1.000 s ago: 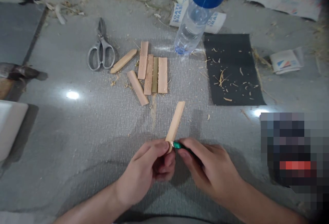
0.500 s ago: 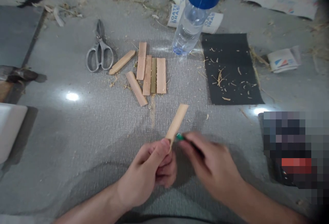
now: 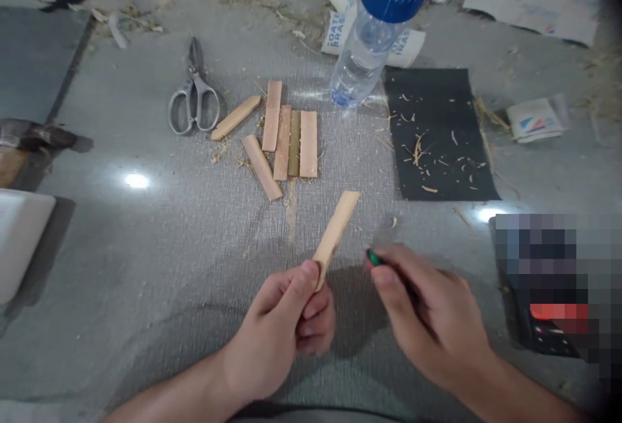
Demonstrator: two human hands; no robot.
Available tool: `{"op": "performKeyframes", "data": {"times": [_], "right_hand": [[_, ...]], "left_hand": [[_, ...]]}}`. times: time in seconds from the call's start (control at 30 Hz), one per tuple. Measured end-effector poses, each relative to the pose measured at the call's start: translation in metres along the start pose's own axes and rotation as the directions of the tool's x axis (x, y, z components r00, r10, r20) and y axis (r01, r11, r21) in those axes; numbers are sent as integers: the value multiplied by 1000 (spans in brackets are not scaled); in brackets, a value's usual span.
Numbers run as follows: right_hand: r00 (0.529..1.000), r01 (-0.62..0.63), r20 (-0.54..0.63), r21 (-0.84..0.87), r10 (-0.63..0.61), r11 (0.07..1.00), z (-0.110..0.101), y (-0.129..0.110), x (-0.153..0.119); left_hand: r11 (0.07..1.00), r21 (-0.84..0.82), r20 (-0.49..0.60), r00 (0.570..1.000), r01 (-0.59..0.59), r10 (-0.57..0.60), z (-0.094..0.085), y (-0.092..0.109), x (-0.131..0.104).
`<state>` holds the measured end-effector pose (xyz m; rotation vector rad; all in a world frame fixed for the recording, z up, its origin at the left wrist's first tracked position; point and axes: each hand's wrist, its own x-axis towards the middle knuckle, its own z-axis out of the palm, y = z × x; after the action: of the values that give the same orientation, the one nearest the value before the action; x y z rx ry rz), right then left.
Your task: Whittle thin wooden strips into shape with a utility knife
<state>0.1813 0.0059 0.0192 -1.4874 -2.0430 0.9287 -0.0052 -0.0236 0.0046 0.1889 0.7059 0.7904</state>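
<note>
A pale wooden strip [image 3: 338, 225] slants up and to the right from my left hand [image 3: 286, 319], whose thumb and fingers are closed round its lower end. My right hand [image 3: 430, 306] is to the right, apart from the strip, closed on a small green-tipped tool [image 3: 374, 257]; the rest of that tool is hidden in the fingers. Beyond my hands several short wooden pieces [image 3: 308, 144] lie side by side or at an angle. Left of them are metal scissors [image 3: 194, 96], with their blades pointing away.
A water bottle [image 3: 362, 54] stands at the back, beside a black sheet [image 3: 437, 138] scattered with shavings. A hammer [image 3: 34, 137] and a white tray [image 3: 24, 235] are at the left. Folded paper [image 3: 537, 118] lies right, above a partly pixelated dark object [image 3: 544, 339].
My right hand has moved right, away from the strip, with the green-tipped tool. My left hand still holds the strip in nearly the same place. The view has shifted slightly.
</note>
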Motion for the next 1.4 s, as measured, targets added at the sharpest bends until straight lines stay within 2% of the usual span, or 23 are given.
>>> {"op": "performKeyframes", "data": {"times": [0.07,0.13,0.37,0.53,0.67,0.77,0.8,0.83,0.87,0.9,0.93,1.0,1.1,1.17,1.23,1.3,1.4], "right_hand": [[987,108,114,25,-110,994,1,-2,-2],[970,155,182,35,-159,987,3,-3,-2],[960,120,247,64,-132,991,7,-2,0],[964,62,253,80,-81,995,11,-1,-1],[962,30,266,106,-57,994,15,0,-1],[987,3,158,42,-10,999,10,4,6],[996,-72,44,0,72,997,5,6,9],[986,-153,-69,-30,150,988,0,7,12],[966,-208,-167,-57,196,977,-5,8,15],[952,-247,-206,-80,226,966,-10,9,16],[953,-220,-232,-97,193,971,-14,9,17],[958,-171,-252,-126,135,977,-17,7,16],[986,-62,-162,-127,41,990,-13,3,11],[998,60,-7,-92,-61,994,-8,1,7],[980,157,132,-53,-149,986,-4,0,5],[965,180,199,-40,-169,983,1,-1,2],[960,152,238,-12,-145,988,5,-1,1]], "left_hand": [[1000,-11,-10,1000,12,-12,0,1,1],[1000,-9,-13,1000,21,-21,0,1,1],[999,2,6,999,43,-43,0,-2,-1],[998,-43,71,996,54,-51,-1,1,2],[994,-96,80,996,45,-38,0,4,4],[991,-116,92,994,63,-52,3,-3,-2],[989,-115,99,992,87,-76,4,-6,-6],[986,-93,143,982,140,-126,5,-9,-9],[990,-65,170,978,129,-116,7,-11,-12],[993,-56,188,978,105,-93,7,-12,-14],[994,-47,174,981,101,-91,8,-13,-15],[998,-34,60,997,45,-43,7,-10,-13],[1000,-7,-6,1000,-6,6,4,-6,-7],[1000,0,-20,1000,-10,10,1,-5,-4],[1000,6,-34,999,-15,15,1,-6,-3],[1000,15,-48,999,-17,17,1,-8,-3],[1000,15,-47,999,-13,14,2,-10,-3]]}}
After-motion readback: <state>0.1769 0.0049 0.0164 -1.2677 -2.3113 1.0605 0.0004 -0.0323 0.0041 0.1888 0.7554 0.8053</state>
